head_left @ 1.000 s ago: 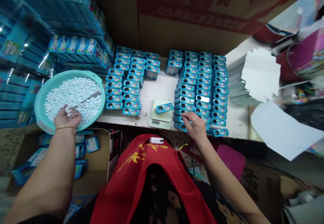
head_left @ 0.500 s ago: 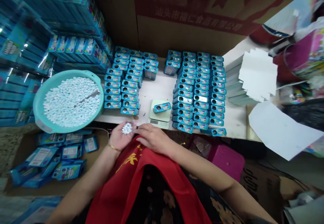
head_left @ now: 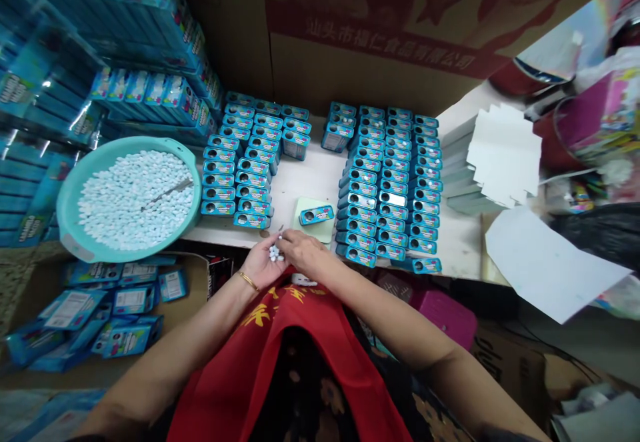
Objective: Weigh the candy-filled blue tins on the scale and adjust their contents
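Observation:
My left hand (head_left: 260,267) is cupped palm up, with several small white candies (head_left: 275,254) in it. Over that palm, my right hand (head_left: 303,250) has its fingers bent together, and a white speck like a candy shows at the fingertips. Just beyond the hands is a pale green scale (head_left: 325,232), partly hidden by my right hand. On it rests a blue candy box (head_left: 317,215) with a dark round hole in its top. To the left stands a turquoise basin (head_left: 63,212) of white candies, with a thin grey tool (head_left: 167,194) lying on them.
Rows of blue boxes (head_left: 253,179) stand left of the scale, and more box rows (head_left: 390,182) to its right. A white cardboard stack (head_left: 506,155) is at the right. A carton (head_left: 203,282) of packs sits below the basin; a pink stool (head_left: 445,312) is under the table.
Both hands have moved right and slightly up, nearer the scale. The right fingers have come over the candies in the left palm, now partly covering them. The view has shifted a little.

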Motion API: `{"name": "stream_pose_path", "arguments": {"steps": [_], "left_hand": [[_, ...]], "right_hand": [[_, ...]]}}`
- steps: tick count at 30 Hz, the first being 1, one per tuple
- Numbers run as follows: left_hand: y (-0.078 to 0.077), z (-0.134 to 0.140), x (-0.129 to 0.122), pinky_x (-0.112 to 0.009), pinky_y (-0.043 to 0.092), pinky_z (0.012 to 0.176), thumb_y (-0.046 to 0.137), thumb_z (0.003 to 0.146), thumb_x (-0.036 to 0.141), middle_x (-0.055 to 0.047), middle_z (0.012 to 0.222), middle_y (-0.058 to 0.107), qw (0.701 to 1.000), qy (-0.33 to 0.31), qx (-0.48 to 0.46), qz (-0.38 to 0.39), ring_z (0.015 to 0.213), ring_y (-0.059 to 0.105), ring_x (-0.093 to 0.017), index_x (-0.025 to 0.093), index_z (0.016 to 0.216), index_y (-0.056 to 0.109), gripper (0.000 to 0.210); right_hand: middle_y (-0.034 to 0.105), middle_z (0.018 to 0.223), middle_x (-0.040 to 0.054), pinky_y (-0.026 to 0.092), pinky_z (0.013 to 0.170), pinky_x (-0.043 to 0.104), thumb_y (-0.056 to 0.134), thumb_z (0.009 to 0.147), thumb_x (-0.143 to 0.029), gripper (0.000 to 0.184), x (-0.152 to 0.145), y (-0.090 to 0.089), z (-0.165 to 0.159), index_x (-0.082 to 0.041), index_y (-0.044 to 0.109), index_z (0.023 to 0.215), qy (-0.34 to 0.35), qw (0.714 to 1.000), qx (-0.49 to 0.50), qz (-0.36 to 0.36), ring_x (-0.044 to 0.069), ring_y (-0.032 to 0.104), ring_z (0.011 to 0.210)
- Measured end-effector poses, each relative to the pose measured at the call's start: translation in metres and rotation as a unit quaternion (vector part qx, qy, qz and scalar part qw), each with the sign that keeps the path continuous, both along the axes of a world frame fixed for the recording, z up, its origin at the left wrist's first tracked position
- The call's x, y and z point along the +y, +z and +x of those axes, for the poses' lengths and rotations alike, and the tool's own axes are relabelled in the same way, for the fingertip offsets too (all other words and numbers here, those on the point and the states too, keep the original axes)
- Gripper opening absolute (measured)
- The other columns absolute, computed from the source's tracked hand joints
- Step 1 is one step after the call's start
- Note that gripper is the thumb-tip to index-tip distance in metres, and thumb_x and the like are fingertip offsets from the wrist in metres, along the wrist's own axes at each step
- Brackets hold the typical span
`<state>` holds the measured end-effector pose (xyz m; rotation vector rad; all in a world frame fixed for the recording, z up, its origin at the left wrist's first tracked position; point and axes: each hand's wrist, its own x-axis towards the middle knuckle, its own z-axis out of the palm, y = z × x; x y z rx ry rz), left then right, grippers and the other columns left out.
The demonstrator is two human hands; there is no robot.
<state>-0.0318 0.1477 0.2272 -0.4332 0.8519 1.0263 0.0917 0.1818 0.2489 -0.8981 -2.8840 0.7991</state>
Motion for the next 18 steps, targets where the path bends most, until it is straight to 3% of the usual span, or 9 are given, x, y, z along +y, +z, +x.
{"name": "stream_pose_path", "arguments": {"steps": [4,11,15,18], "left_hand": [[0.000,0.003,0.003,-0.024,0.050,0.066,0.039,0.085,0.015,-0.007,0.072,0.064,1.000,0.003,-0.001,0.002,0.068,0.062,-0.013,0.008,0.082,0.060,0.022],[-0.006,0.008,0.015,-0.024,0.052,0.068,0.041,0.082,0.009,-0.008,0.072,0.064,0.998,0.048,-0.013,0.038,0.069,0.062,-0.013,0.007,0.078,0.060,0.019],[-0.007,0.008,0.023,-0.032,0.050,0.080,0.043,0.080,0.009,-0.016,0.083,0.065,0.998,0.047,0.007,0.039,0.086,0.062,-0.021,0.005,0.079,0.061,0.018],[-0.007,0.003,0.023,-0.034,0.050,0.081,0.044,0.079,0.010,-0.020,0.089,0.064,0.999,0.045,0.023,0.016,0.096,0.059,-0.026,0.003,0.080,0.061,0.018]], "right_hand": [[0.054,0.093,0.0073,0.044,0.064,0.026,0.045,0.083,-0.012,0.017,0.003,-0.004,0.002,-0.016,0.054,0.097,-0.008,1.000,0.004,0.016,0.018,0.051,0.085],[0.058,0.084,0.0042,0.044,0.073,0.023,0.049,0.078,-0.010,0.016,0.028,-0.014,0.013,-0.016,0.060,0.089,-0.105,0.977,0.168,-0.076,0.013,0.054,0.081],[0.058,0.083,0.0046,0.044,0.072,0.024,0.050,0.078,-0.013,0.014,0.049,-0.022,0.025,-0.017,0.061,0.085,-0.174,0.968,0.179,-0.031,0.014,0.054,0.080],[0.057,0.090,0.0066,0.045,0.072,0.025,0.048,0.080,-0.016,0.018,0.057,-0.031,0.032,-0.018,0.060,0.092,-0.158,0.979,0.125,0.000,0.015,0.055,0.082]]}}
